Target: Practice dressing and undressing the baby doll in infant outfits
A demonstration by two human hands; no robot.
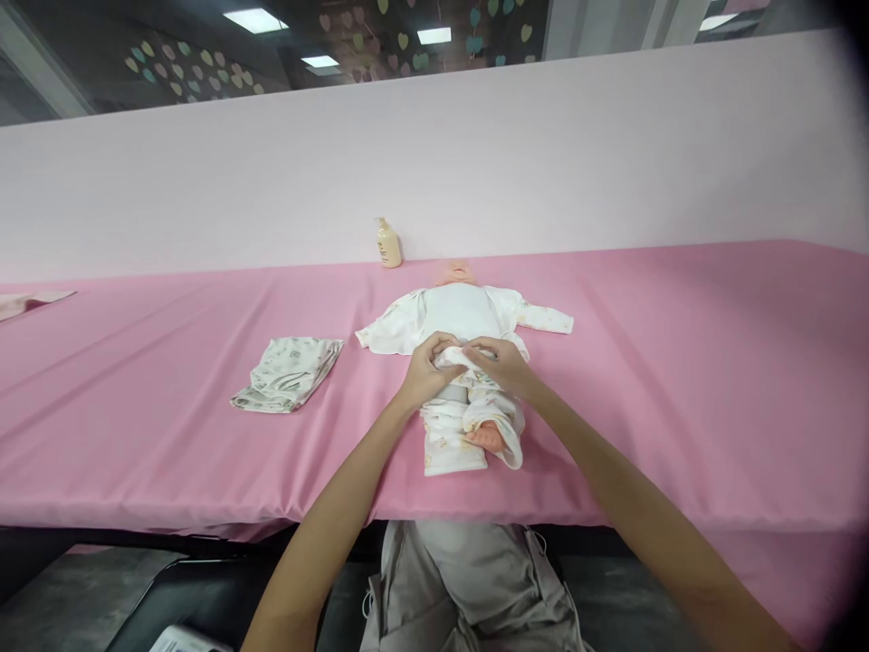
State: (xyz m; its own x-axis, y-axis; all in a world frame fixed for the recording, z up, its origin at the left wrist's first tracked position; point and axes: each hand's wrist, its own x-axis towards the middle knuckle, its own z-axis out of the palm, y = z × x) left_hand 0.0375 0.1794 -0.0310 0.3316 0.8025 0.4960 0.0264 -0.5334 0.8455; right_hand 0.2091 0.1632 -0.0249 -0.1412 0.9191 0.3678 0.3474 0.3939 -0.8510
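A baby doll [456, 272] lies on its back on the pink table cover, its head toward the wall. It wears a white long-sleeved top [453, 311], sleeves spread to both sides. White patterned baby pants [453, 445] cover its legs, and one bare foot [487, 437] shows at the right leg opening. My left hand [427, 373] pinches the waist of the pants at the doll's middle. Close beside it, my right hand [502, 364] has its thumb and fingers closed on the same waistband. My fingers hide part of the fabric there.
Left of the doll lies a folded patterned cloth [289, 373]. A cream pump bottle [388, 244] stands against the white wall [543, 163]. Another pale cloth [31, 303] lies at the far left of the pink table cover [679, 389]. A black chair [196, 598] is below the front edge.
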